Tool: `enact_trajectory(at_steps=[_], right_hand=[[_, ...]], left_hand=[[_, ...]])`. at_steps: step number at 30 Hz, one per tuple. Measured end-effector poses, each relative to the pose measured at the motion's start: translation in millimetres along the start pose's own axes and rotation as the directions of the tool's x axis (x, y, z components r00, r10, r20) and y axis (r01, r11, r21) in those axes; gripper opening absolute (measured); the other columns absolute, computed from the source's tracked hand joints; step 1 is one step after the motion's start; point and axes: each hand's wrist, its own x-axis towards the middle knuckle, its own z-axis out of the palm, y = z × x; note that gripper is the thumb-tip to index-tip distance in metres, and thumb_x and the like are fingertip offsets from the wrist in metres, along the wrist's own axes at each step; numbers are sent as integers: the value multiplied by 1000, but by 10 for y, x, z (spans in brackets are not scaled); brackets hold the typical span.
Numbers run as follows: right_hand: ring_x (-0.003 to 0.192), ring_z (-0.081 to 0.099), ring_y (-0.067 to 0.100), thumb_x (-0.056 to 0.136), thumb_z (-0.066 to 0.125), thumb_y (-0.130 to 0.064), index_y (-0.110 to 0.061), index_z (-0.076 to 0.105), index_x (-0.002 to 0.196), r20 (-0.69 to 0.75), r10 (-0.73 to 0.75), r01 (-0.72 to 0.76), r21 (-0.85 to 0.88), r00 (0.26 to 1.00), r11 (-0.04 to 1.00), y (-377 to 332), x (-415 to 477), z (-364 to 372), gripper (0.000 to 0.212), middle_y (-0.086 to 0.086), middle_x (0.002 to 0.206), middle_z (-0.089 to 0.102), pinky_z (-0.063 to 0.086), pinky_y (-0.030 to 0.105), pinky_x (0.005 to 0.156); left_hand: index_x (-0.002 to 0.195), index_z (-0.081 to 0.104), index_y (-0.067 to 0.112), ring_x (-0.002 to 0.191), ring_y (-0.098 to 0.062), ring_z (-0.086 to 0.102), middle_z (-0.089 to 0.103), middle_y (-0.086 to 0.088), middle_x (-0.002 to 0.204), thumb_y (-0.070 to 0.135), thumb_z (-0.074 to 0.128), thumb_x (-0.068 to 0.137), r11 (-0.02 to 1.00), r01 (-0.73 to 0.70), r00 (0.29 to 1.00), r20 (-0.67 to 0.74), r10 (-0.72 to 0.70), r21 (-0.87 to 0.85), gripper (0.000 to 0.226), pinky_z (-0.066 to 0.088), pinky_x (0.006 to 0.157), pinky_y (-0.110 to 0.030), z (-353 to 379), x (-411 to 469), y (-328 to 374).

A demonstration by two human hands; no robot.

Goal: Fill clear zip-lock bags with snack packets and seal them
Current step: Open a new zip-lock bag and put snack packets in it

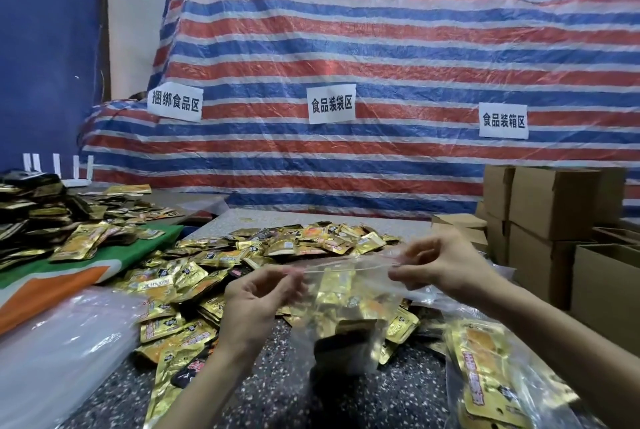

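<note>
**Both hands on the zip strip, bag loaded with gold**

Here we are over the speckled table, and the clear zip-lock bag is dead centre, held upright with its mouth up and gold snack packets packed inside. Whether its bottom touches the tabletop, can't tell.

The left hand is at 9 o'clock of the bag. Its fingers are curled in, and the thumb and fingertips pinch the left end of the zip strip. Over at 3 o'clock, the right hand pinches the right end, thumb and forefinger tight together, the other fingers bent loosely behind. The strip runs taut between the two pinches, rising a little toward the right. Is the zip pressed closed along its length? Can't tell, the plastic is blurred.

At 12 o'clock, behind the bag, a wide loose pile of gold packets spreads across the table and runs on under the hands. At 4 o'clock a filled bag lies on the table just beside the right forearm, packets showing through the plastic. At 8 o'clock sits a stack of empty clear bags.

Up at 10 o'clock, a second heap of packets rests on a green and orange cloth. At 2 o'clock, brown cardboard boxes are stacked along the right. Across the back hangs a red, white and blue striped tarp carrying three white paper labels.
</note>
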Motion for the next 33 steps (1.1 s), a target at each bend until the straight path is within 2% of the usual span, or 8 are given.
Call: enact_trajectory(at_steps=[4,7,14,18,21,24,30,33], right_hand=[[65,68,19,63,82,-27,-3,76,79,34,-19,20,-39,999,999,-29,-57,-53,29,13,73,74,58,25,62],[70,70,21,74,79,-14,-7,77,81,72,-43,45,-21,996,999,-101,-72,-121,10,16,79,75,61,29,68],[68,72,21,68,81,-19,-10,80,76,20,-155,153,81,988,985,-233,-109,-234,13,13,78,76,58,24,62],[70,69,22,69,80,-21,-8,77,79,27,-105,102,86,994,991,-131,-121,-208,16,15,79,75,58,28,62],[72,65,20,78,78,-12,-4,73,82,53,-38,33,98,998,995,-32,-123,-172,10,17,82,72,54,30,63],[72,63,17,85,72,-5,-5,70,82,66,-7,3,66,998,998,24,-112,-144,4,8,79,71,50,31,65],[71,60,18,85,70,-2,-8,69,77,82,-11,3,100,997,995,24,-138,-145,10,7,77,69,46,33,67],[71,60,17,81,77,-10,-12,70,76,100,-37,29,81,994,996,-9,-166,-164,8,7,77,69,46,36,73]], left_hand=[[82,81,16,67,-20,70,75,-15,77,16,71,77,999,29,999,-45,-30,-34,11,57,63,-23,-48,8,86],[82,81,17,68,-18,70,75,-14,78,18,72,74,999,7,997,-72,-11,-48,13,57,63,-22,-73,40,233],[81,82,20,79,-16,73,77,-10,83,22,77,66,997,-47,995,-93,41,-68,16,57,69,-19,-103,134,519],[79,81,18,73,-11,71,76,-8,79,17,75,68,998,-25,998,-61,21,-54,12,55,64,-17,-76,88,509],[76,79,16,70,-13,70,75,-9,77,16,72,70,999,30,999,-44,-31,-28,9,54,61,-18,-37,31,459],[74,75,12,68,-17,69,73,-13,76,17,71,72,997,76,996,-37,-77,-33,7,56,58,-23,16,6,426],[79,70,2,71,-15,69,72,-14,72,17,71,75,996,65,996,-63,-68,-61,15,52,60,-15,41,13,424],[75,73,7,71,-16,70,73,-12,74,15,72,73,997,56,997,-49,-59,-61,9,53,62,-16,27,-2,443]])
